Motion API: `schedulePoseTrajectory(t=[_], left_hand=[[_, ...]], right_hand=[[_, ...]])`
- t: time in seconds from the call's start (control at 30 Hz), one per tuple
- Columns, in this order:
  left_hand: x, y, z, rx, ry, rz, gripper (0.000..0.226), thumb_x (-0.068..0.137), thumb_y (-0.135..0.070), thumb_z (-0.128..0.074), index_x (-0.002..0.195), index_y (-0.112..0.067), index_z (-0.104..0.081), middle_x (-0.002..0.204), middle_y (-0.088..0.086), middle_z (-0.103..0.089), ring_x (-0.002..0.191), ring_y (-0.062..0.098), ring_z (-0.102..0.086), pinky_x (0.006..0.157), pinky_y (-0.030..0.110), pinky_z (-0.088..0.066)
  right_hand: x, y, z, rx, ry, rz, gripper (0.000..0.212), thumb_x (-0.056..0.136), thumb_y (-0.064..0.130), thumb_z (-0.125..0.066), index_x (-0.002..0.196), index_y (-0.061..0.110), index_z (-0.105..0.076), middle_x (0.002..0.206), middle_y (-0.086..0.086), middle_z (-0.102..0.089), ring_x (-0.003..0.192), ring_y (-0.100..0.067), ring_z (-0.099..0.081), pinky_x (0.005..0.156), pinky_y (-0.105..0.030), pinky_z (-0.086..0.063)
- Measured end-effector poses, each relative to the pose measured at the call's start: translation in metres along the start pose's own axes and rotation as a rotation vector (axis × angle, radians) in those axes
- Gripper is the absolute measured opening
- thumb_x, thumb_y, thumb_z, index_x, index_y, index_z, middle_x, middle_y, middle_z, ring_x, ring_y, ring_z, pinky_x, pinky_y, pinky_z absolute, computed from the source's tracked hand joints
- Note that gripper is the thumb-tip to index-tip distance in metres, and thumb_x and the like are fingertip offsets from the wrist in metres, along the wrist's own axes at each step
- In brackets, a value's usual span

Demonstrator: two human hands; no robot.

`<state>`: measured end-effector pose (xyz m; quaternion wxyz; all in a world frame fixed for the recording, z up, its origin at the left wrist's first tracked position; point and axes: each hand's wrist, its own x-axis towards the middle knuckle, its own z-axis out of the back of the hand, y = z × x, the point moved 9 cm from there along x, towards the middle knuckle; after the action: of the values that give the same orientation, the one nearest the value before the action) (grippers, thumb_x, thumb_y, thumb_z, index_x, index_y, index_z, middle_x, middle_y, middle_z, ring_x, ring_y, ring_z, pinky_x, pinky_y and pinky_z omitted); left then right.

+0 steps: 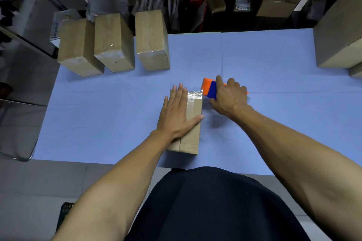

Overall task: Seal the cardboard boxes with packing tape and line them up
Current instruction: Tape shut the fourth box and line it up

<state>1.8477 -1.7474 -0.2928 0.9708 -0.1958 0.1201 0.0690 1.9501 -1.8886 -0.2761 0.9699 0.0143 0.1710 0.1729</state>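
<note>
At far left, 3 sealed boxes point(114, 42) stand in a row. Mid-table, the left hand point(177, 112) presses flat, fingers straight, on the box point(191, 123) being taped. The right hand point(228, 95) grips the tape dispenser point(210, 87) beyond its far end; next comes likely cutting the tape.

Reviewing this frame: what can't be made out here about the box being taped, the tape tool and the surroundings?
- Box under the left hand: the box has much of its top seam covered by the palm; its far end face is out of sight.
- Tape dispenser: the right hand hides the handle and roll.
- Large box at right: cut off by the frame edge.
- Shelf clutter behind: too dark to identify.
</note>
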Motion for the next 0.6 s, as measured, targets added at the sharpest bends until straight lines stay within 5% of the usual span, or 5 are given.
schedulePoseTrajectory(t=[0.13, 0.23, 0.37, 0.43, 0.6], left_hand=[[-0.002, 0.005, 0.012, -0.319, -0.086, 0.008, 0.084, 0.099, -0.041, -0.053, 0.158, -0.015, 0.001, 0.166, -0.005, 0.009, 0.149, 0.003, 0.016, 0.12, 0.02, 0.006], [-0.007, 0.019, 0.019, -0.512, -0.195, 0.151, 0.085, 0.096, -0.034, -0.063, 0.159, -0.016, -0.009, 0.166, -0.005, -0.005, 0.151, 0.004, -0.001, 0.108, -0.001, 0.0], [-0.012, 0.04, 0.014, -0.718, -0.24, 0.378, 0.095, 0.084, -0.036, -0.077, 0.157, -0.014, -0.02, 0.161, 0.002, -0.028, 0.145, 0.015, -0.032, 0.116, 0.024, -0.027], [-0.015, 0.047, 0.009, -0.809, -0.245, 0.448, 0.095, 0.08, -0.037, -0.081, 0.154, -0.014, -0.028, 0.152, 0.002, -0.043, 0.136, 0.017, -0.046, 0.113, 0.035, -0.038], [-0.022, 0.063, 0.008, -0.987, -0.415, 0.542, 0.063, 0.078, -0.028, -0.083, 0.132, -0.017, -0.051, 0.124, -0.008, -0.06, 0.117, 0.007, -0.058, 0.091, 0.016, -0.043]], right_hand=[[0.005, 0.028, -0.013, 0.237, 0.041, 0.057, 0.071, 0.092, 0.017, -0.056, 0.153, 0.007, -0.021, 0.126, -0.027, -0.045, 0.105, -0.043, -0.053, 0.08, -0.042, -0.042], [0.009, 0.03, -0.022, 0.538, 0.046, 0.012, 0.046, 0.093, 0.013, -0.054, 0.138, 0.007, -0.044, 0.109, -0.021, -0.056, 0.093, -0.037, -0.057, 0.069, -0.037, -0.039], [0.003, 0.032, -0.023, 0.72, -0.032, 0.03, 0.024, 0.097, 0.014, -0.051, 0.117, 0.01, -0.063, 0.096, -0.011, -0.063, 0.091, -0.031, -0.058, 0.069, -0.023, -0.032], [-0.001, 0.033, -0.023, 0.668, -0.068, 0.018, 0.019, 0.093, 0.014, -0.058, 0.111, 0.007, -0.061, 0.096, -0.02, -0.066, 0.093, -0.04, -0.06, 0.064, -0.032, -0.035], [-0.005, 0.012, -0.018, 0.831, -0.147, -0.235, 0.026, 0.091, 0.009, -0.046, 0.106, 0.007, -0.067, 0.099, -0.012, -0.069, 0.096, -0.032, -0.061, 0.072, -0.032, -0.042]])
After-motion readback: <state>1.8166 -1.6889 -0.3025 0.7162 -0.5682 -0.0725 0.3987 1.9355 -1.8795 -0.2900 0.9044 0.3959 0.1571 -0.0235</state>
